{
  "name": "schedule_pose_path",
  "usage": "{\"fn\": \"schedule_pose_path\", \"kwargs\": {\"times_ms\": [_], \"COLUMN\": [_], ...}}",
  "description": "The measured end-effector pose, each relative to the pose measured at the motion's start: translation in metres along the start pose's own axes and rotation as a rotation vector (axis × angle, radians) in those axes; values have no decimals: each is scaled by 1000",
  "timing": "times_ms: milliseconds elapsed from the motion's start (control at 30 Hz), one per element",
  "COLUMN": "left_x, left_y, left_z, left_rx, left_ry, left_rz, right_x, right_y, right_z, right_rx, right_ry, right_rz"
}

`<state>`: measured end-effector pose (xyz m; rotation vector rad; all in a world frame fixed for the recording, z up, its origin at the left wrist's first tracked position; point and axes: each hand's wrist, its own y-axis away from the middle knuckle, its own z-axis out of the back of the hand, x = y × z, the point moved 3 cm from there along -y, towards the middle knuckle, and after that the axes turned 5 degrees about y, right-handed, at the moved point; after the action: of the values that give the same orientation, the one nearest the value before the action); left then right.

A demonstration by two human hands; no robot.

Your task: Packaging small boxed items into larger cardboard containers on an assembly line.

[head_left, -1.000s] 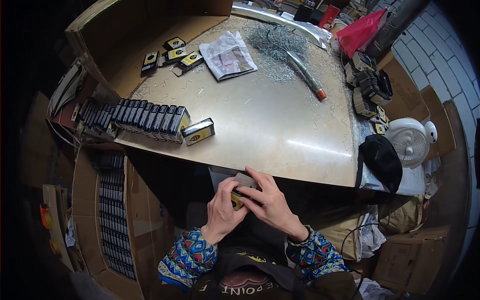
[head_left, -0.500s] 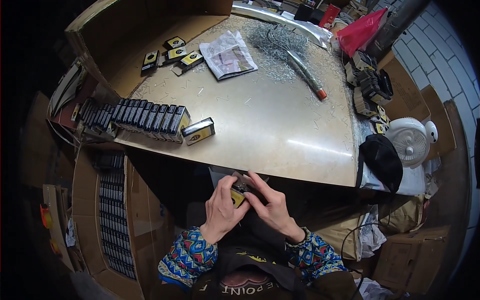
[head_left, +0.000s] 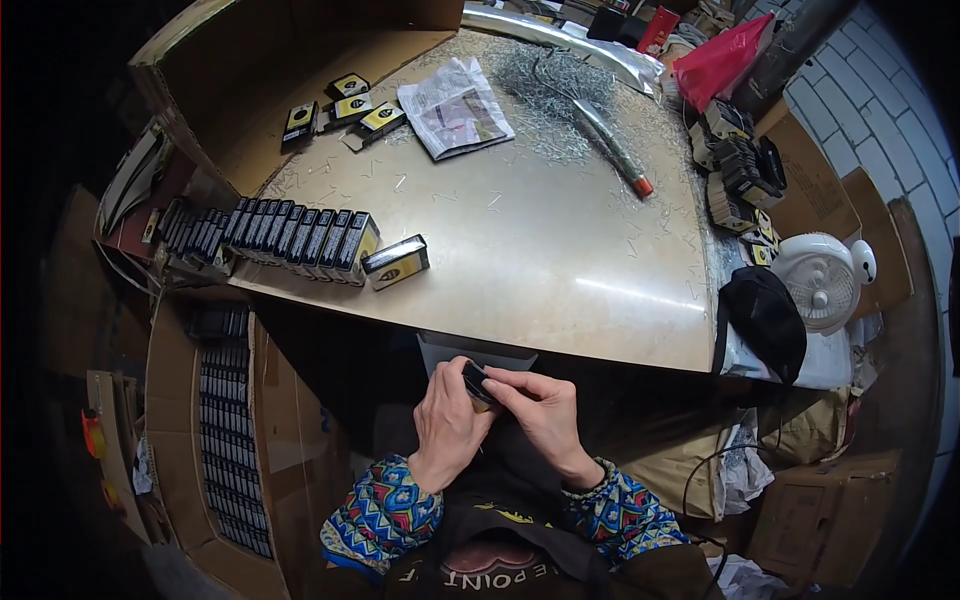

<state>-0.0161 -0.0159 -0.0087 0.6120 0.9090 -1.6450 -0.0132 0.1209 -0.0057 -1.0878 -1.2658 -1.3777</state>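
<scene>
From the head view I saw the small black box [head_left: 478, 383] pinched between both hands below the table edge [head_left: 560, 345], left hand [head_left: 447, 425] cupping its near end, right hand [head_left: 540, 405] fingertips on its far end, long axis slanting right.

1. Wide fisheye view with heavy black vignetting around the rim; straight edges bow toward the borders
2. The round table [head_left: 520, 250] top is brightly lit from above, with a pale streak of glare near its right front edge
3. Everything below the table sits in deep shadow; both hands are dimly lit yet fairly sharp
</scene>
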Motion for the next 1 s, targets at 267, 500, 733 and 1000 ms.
{"fn": "schedule_pose_path", "kwargs": {"times_ms": [267,500,733,1000], "left_x": [8,-14,-2,-4], "left_y": [-3,-25,-94,-137], "left_z": [0,15,-6,60], "left_rx": [20,201,76,-99], "left_ry": [71,106,73,-557], "left_rz": [66,-81,-348,-458], "right_x": [21,22,31,52], "right_y": [8,-18,-80,-202], "right_z": [-18,19,42,71], "right_rx": [-140,-186,-276,-253], "right_ry": [532,557,409,1064], "right_rz": [687,820,712,848]}}
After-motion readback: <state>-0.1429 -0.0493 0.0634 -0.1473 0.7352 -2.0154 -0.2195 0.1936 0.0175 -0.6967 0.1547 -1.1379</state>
